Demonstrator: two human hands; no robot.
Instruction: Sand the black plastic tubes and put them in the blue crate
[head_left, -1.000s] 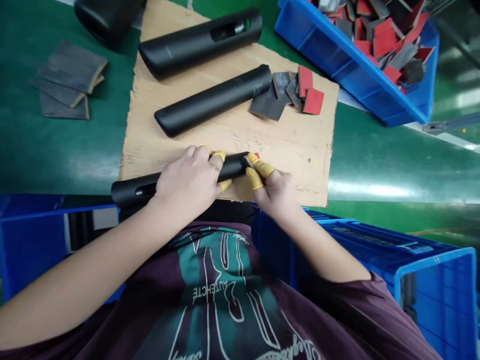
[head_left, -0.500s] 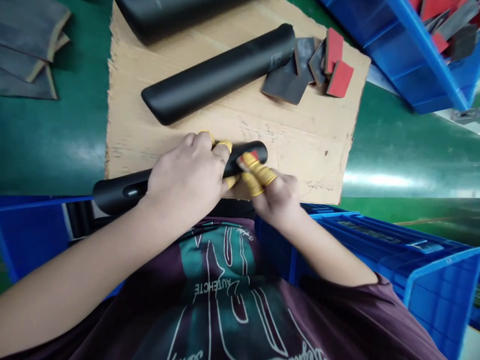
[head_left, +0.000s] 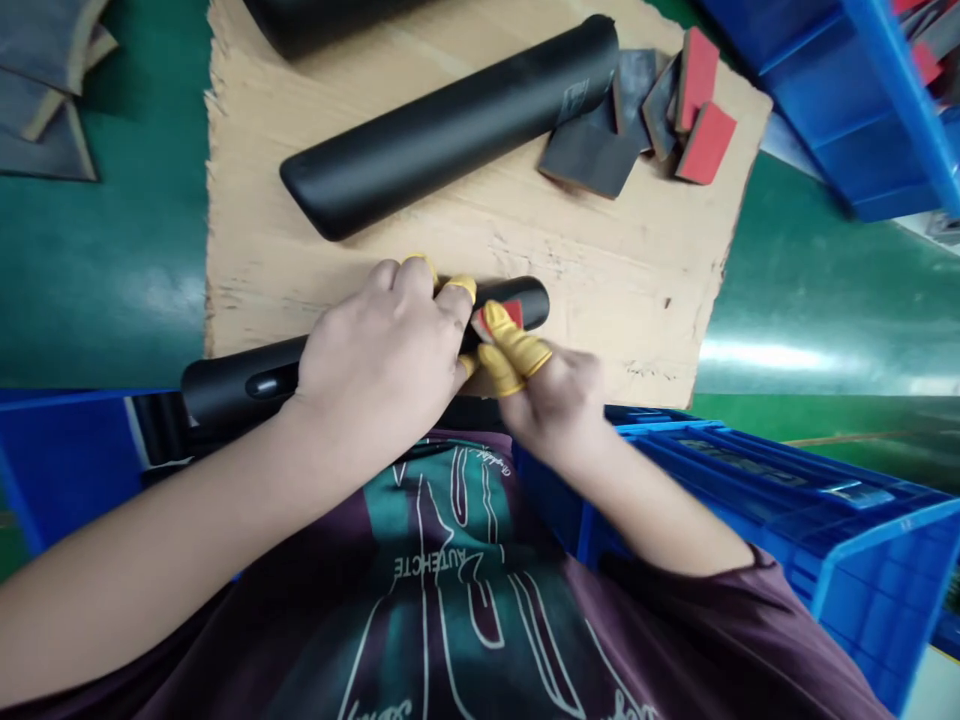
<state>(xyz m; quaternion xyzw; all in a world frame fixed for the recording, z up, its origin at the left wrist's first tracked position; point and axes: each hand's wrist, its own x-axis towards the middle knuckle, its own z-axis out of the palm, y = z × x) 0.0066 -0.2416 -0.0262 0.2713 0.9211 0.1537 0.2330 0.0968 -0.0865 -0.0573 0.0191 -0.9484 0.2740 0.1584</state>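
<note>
My left hand (head_left: pixel 382 345) is wrapped over a long black tube-shaped housing (head_left: pixel 225 388), which has an oval recess near its left end. Yellow finger cots cover several fingertips of both hands. Close to the housing's right end, my right hand (head_left: pixel 551 380) pinches a small red sanding pad (head_left: pixel 512 312) and presses it on the black surface. The undersides of the housing and of my fingers are hidden. Farther back lies a second black housing (head_left: pixel 442 130), set at a slant on the cardboard sheet (head_left: pixel 622 290).
Several grey and red sanding pads (head_left: pixel 592 155) lie loose by the second housing's right end. Part of another black housing (head_left: pixel 322 20) shows at the top. Grey sheets (head_left: pixel 37 50) rest at the left. Blue crates stand at upper right (head_left: pixel 832 110) and lower right (head_left: pixel 885 520).
The view has shifted slightly, so the back objects appear a little higher and wider apart. Both hands keep their grip; the red pad stays near the housing's right end.
</note>
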